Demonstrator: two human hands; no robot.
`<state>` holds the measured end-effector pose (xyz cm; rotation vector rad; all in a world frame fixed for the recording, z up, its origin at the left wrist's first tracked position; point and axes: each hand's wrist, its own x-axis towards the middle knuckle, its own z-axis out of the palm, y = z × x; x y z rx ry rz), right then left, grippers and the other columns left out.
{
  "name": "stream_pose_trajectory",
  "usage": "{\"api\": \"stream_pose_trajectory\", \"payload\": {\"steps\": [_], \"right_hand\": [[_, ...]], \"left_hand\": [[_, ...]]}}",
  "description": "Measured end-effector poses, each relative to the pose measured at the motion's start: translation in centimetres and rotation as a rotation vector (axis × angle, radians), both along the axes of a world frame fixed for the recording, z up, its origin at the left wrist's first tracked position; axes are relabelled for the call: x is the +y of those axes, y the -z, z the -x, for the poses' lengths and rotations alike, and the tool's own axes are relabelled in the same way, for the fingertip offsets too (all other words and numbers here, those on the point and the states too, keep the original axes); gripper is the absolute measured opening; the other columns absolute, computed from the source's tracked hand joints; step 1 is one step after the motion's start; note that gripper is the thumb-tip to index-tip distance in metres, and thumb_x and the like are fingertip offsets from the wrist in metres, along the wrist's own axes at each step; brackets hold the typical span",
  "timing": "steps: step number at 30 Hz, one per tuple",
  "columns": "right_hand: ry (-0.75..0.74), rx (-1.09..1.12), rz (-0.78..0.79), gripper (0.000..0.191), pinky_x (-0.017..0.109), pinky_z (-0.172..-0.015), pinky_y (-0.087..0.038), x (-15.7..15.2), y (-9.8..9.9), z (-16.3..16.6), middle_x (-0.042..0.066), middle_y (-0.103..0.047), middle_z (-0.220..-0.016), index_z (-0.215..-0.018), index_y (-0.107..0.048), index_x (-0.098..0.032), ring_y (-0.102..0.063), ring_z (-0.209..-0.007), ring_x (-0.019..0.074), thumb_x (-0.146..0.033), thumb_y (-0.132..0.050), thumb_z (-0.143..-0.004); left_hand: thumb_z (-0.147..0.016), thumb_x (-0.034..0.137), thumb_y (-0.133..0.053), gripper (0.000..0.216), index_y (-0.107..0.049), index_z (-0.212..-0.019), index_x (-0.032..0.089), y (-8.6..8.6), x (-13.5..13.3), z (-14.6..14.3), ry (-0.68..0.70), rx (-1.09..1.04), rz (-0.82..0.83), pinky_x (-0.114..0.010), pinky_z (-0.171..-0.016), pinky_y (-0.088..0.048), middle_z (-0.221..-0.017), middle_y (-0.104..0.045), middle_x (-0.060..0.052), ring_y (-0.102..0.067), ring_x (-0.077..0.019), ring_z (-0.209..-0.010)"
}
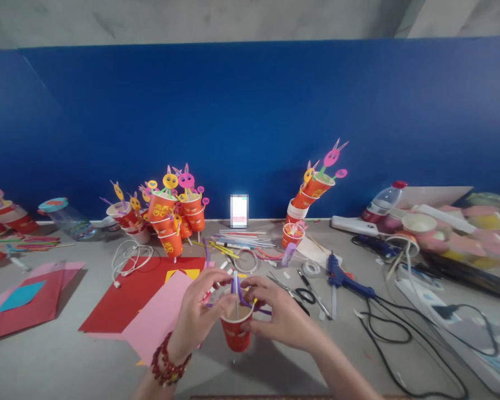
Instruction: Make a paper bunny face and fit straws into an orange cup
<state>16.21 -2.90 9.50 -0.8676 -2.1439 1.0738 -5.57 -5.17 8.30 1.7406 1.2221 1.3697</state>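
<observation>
A red paper cup (236, 336) with gold print stands upright in the lower middle, between both my hands. A thin white stick rises out of it, with bent purple pipe cleaners (235, 286) around the stick and over the rim. My left hand (204, 303), with a beaded bracelet at the wrist, has its thumb and fingers closed around the purple pipe cleaner above the cup. On the other side my right hand (275, 311) grips the cup's rim and wall, its upper fingers close to the purple strips. The exact finger contact is partly hidden.
Red and pink paper sheets (150, 311) lie to the left. Scissors (294, 291), a blue glue gun (350, 282) and its black cord lie to the right. Decorated cup stacks (166, 222) and a lit phone (239, 211) stand by the blue wall. A power strip (450, 328) runs along the right.
</observation>
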Motion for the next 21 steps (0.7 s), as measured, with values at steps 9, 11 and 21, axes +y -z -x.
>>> {"api": "stream_pose_trajectory", "payload": {"steps": [9, 11, 21], "right_hand": [[0.109, 0.135, -0.03, 0.006, 0.031, -0.083, -0.05, 0.6, -0.8, 0.3, 0.005, -0.07, -0.093, -0.093, -0.066, -0.021, -0.065, -0.088, 0.0211, -0.025, -0.063, -0.09], [0.11, 0.155, 0.033, 0.002, 0.027, -0.073, -0.05, 0.9, -0.8, 0.6, 0.002, -0.067, -0.083, -0.089, -0.064, -0.02, -0.064, -0.076, 0.0173, -0.019, -0.062, -0.088], [0.054, 0.167, 0.069, 0.013, 0.024, -0.068, -0.048, 1.3, -0.3, 0.7, -0.001, -0.064, -0.08, -0.087, -0.061, -0.019, -0.059, -0.072, 0.0138, -0.008, -0.062, -0.08]], "left_hand": [[-0.091, 0.025, -0.059, 0.008, -0.065, -0.088, 0.021, 0.2, 0.3, -1.9, 0.089, 0.023, 0.001, -0.027, -0.073, -0.049, -0.085, -0.066, -0.004, -0.062, -0.0198, -0.08], [-0.093, 0.026, -0.058, 0.01, -0.062, -0.085, 0.021, 0.0, 0.1, -1.9, 0.094, 0.044, -0.005, -0.027, -0.072, -0.049, -0.083, -0.064, -0.004, -0.061, -0.019, -0.078], [-0.096, 0.018, -0.052, 0.007, -0.058, -0.093, 0.022, -0.8, -0.7, -2.0, 0.058, 0.255, -0.085, -0.024, -0.077, -0.047, -0.089, -0.067, -0.001, -0.063, -0.015, -0.083]]}}
